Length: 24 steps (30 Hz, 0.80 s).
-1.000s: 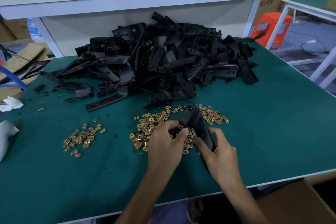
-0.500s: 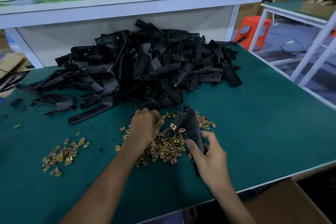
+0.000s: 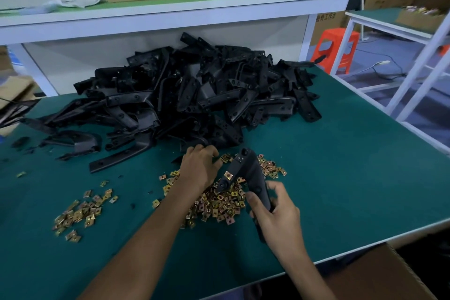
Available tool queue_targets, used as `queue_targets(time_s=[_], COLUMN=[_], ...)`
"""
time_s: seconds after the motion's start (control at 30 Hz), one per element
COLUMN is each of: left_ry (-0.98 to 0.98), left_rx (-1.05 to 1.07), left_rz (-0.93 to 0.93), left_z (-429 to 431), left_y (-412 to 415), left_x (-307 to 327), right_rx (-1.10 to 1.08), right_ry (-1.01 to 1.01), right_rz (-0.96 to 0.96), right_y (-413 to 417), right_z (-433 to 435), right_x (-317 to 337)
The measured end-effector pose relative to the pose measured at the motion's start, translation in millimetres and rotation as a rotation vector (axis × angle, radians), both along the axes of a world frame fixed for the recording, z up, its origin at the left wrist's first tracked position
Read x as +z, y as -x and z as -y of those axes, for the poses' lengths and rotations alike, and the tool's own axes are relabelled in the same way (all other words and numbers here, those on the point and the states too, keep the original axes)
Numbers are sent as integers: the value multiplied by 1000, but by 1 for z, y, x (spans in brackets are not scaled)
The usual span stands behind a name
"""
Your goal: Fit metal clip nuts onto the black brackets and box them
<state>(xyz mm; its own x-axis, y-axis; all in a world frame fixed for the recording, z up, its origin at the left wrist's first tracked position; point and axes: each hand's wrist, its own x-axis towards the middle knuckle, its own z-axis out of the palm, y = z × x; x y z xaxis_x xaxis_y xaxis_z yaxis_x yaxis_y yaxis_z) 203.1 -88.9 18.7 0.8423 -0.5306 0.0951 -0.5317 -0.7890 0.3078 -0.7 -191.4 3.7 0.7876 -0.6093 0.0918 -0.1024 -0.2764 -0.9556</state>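
- Gripping the low end of one black bracket [image 3: 254, 170], the right hand [image 3: 276, 214] had its fingers and thumb wrapped round it, above the table [image 3: 353, 178].
- One clip nut [image 3: 228, 174] already sat on that bracket.
- The left hand [image 3: 199, 168] lay palm down at the far edge of the big pile of clip nuts [image 3: 219, 207], beside the heap of brackets [image 3: 194, 95]. Its fingertips were hidden, so I cannot tell if it held a nut.
- The bracket looked stiff, hard and light, easy to hold by its long arm.
- The nuts looked tiny and slippery, best pinched by their flat sides.
- The box [image 3: 379, 275] sat by the near table edge.
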Motion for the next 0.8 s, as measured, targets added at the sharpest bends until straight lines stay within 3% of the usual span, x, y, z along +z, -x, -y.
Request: queue_targets(time_s=[0.33,0.47,0.6,0.8], left_ry=[134,518,782,880], left_rx=[25,80,89,32], left_rz=[39,-294,-522,-650], left_z=[-26,-40,-46,-48], left_y=[30,50,64,74], left_x=[9,32,44,51], right_rx=[21,54,92,133], right_ry=[0,5,12,17], right_rz=[4,23,4,14], right_y=[1,3,4,5], right_z=[3,1,0,-3], right_x=[-2,-1,0,5])
